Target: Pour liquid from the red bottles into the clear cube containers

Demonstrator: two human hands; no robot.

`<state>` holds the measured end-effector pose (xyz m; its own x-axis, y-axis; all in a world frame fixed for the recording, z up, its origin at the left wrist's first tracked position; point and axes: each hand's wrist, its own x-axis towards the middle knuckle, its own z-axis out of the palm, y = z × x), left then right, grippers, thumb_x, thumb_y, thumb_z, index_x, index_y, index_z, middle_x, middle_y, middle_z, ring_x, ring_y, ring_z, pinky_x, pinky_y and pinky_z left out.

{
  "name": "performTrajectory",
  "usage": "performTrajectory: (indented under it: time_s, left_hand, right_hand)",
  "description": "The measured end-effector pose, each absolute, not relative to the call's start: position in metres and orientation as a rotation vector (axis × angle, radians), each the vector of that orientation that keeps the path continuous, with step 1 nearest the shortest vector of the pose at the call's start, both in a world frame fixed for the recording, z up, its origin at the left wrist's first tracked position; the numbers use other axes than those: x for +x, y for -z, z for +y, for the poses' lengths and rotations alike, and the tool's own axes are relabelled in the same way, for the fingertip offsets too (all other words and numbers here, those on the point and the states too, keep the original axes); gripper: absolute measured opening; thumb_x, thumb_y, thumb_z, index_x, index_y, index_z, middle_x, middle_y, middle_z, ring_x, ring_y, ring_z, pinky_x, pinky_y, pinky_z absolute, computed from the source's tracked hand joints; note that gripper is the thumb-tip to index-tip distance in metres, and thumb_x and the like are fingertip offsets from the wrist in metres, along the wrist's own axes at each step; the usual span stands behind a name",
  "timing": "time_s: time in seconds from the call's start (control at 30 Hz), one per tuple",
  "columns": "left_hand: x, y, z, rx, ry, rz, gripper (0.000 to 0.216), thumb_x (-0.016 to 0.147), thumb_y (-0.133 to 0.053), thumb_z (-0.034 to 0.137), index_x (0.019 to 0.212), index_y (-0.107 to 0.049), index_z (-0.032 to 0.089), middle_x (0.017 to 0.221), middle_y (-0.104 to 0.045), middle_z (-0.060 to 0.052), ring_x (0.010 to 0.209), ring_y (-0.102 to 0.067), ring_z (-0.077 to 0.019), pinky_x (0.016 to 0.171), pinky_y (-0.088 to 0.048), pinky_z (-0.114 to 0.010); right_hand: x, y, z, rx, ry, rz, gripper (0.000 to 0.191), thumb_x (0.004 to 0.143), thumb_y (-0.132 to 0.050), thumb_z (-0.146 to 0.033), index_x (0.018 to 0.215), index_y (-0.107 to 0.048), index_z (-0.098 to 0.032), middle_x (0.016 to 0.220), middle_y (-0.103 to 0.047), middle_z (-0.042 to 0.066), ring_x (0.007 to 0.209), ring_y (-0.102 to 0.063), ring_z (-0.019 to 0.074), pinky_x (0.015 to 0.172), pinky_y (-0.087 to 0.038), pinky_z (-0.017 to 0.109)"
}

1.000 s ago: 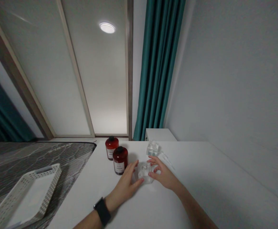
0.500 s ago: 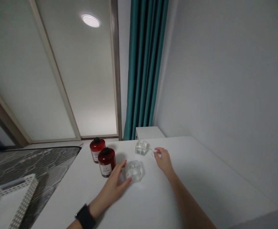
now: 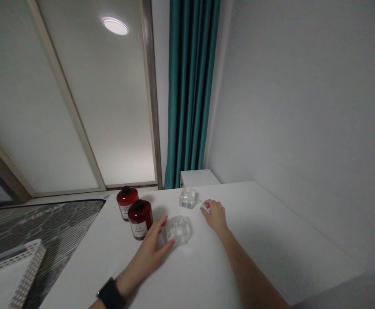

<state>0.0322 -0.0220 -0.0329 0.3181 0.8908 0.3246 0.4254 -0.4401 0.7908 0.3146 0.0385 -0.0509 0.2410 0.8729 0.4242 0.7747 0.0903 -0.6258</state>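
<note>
Nearest, my left hand, a dark watch on its wrist, rests on the white table with thumb and fingers spread apart, cupping the left side of a clear glass bottle. Farther right, my right hand curls its fingertips onto a small clear piece, and I cannot tell whether they pinch it. Left of the bottle stands a dark red jar, with a second red jar and a second clear bottle farther back.

A squat clear glass bottle stands upright on the white table, with the left hand touching its left side. A second clear bottle stands upright farther back, near the rear edge. Just beside it a small clear piece lies under the fingertips of the right hand; it is too small to identify.
</note>
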Motion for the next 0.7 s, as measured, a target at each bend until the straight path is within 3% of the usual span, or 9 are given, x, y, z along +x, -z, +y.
performTrajectory:
  time_s: [0.17, 0.37, 0.7]
  left_hand:
    - [0.032, 0.032, -0.022, 1.989, -1.056, 1.149, 0.058, 0.087, -0.064, 0.033, 0.141, -0.045, 0.022, 0.137, -0.056, -0.014, 0.127, -0.055, -0.0307, 0.104, -0.049, -0.050]
    - [0.030, 0.033, -0.022, 2.005, -1.027, 1.175, 0.059, 0.087, -0.064, 0.033, 0.141, -0.045, 0.022, 0.137, -0.057, -0.013, 0.127, -0.055, -0.0311, 0.107, -0.046, -0.052]
    - [0.032, 0.022, -0.030, 2.026, -1.005, 1.099, 0.061, 0.084, -0.067, 0.028, 0.141, -0.047, 0.021, 0.138, -0.057, -0.014, 0.126, -0.055, -0.0309, 0.109, -0.044, -0.052]
  right_hand:
    - [0.314, 0.048, 0.041, -1.614, -0.261, -1.400, 0.012, 0.077, -0.068, -0.025, 0.089, -0.066, -0.023, 0.080, -0.065, 0.002, 0.087, -0.058, 0.0235, 0.083, -0.040, 0.036]
    - [0.308, 0.035, 0.040, -1.415, -0.519, -1.185, 0.033, 0.084, -0.056, -0.049, 0.096, -0.064, -0.020, 0.072, -0.064, 0.001, 0.067, -0.058, 0.0202, 0.063, -0.046, 0.031]
    - [0.255, 0.008, 0.001, -1.049, -1.007, -1.078, 0.030, 0.082, -0.067, -0.049, 0.091, -0.060, -0.022, 0.077, -0.067, 0.000, 0.071, -0.062, 0.0177, 0.067, -0.051, 0.031]
